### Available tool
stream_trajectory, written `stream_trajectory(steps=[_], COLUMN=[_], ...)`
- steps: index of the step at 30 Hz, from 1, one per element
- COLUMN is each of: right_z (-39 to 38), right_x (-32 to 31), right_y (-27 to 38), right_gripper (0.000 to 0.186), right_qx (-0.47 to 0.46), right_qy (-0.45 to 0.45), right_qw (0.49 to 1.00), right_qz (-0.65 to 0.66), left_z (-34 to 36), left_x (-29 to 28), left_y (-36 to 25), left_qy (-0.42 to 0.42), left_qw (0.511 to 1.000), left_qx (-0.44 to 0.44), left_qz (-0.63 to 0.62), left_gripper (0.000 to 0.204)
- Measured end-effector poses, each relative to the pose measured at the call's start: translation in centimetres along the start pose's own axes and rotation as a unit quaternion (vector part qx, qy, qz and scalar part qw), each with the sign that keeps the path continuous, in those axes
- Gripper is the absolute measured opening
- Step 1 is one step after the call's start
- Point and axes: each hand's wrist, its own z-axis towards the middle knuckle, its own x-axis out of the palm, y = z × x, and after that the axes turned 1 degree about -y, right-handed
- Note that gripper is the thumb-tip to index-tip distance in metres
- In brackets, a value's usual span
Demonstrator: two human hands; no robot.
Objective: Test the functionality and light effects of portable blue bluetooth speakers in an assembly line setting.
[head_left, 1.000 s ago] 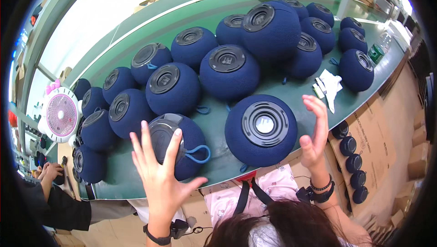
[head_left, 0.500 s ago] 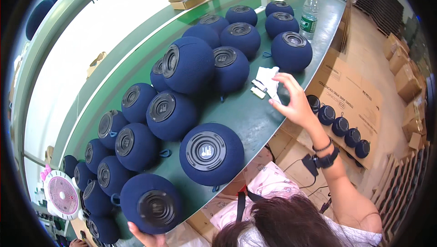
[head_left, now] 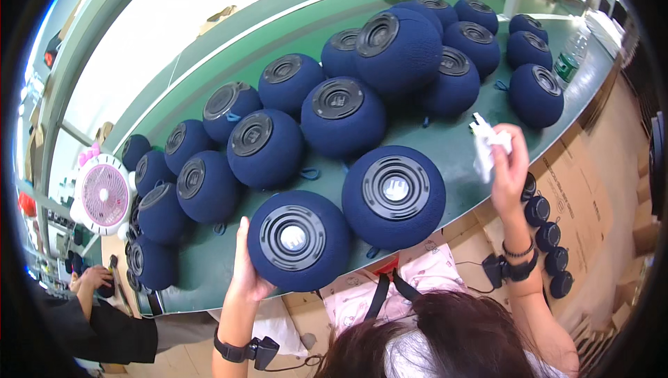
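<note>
My left hand (head_left: pixel 248 271) grips the left side of a round dark-blue fabric speaker (head_left: pixel 298 240) at the table's near edge, thumb along its side and the other fingers partly hidden beneath. That speaker's black ringed base with a pale centre faces up. Close beside it on the right sits a second round blue speaker (head_left: pixel 394 197), also base up, with a small loop strap at its lower edge. Further right, my right hand (head_left: pixel 511 166) pinches a crumpled white cloth (head_left: pixel 486 148) above the green table (head_left: pixel 456 186); its fingertips are partly covered by the cloth.
Several more blue speakers (head_left: pixel 342 117) crowd the table behind, one (head_left: pixel 398 51) propped higher. A water bottle (head_left: pixel 570 56) stands at the far right; a pink-and-white fan (head_left: pixel 104 193) is at the left. Another person's hand (head_left: pixel 94 278) shows at lower left. Small dark round items (head_left: pixel 548 236) line cardboard on the right.
My right hand has closed on the white cloth and lifted it off the table. The speaker in my left hand now stands close to the other front speaker. The view has shifted.
</note>
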Motion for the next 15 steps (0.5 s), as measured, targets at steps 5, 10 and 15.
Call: stream_trajectory(steps=[5, 10, 15], right_z=[-1.8, -1.9, -1.2], right_x=[4.2, 5.6, 5.2], right_y=[3.3, 4.3, 4.3], right_gripper=[0.021, 0.019, 0.016], right_qx=[-0.094, -0.043, 0.007], right_qy=[0.162, 0.112, 0.110], right_qw=[0.981, 0.989, 0.988], right_qz=[0.043, 0.083, 0.110], left_z=[0.4, 0.8, 0.8], left_x=[-0.2, -2.0, -3.8], left_y=[0.2, 0.8, 1.1], left_qy=[-0.027, -0.023, -0.089], left_qw=[0.998, 0.980, 0.948], left_qx=[0.013, 0.114, 0.172], left_qz=[0.054, 0.162, 0.251], left_gripper=[0.077, 0.075, 0.077])
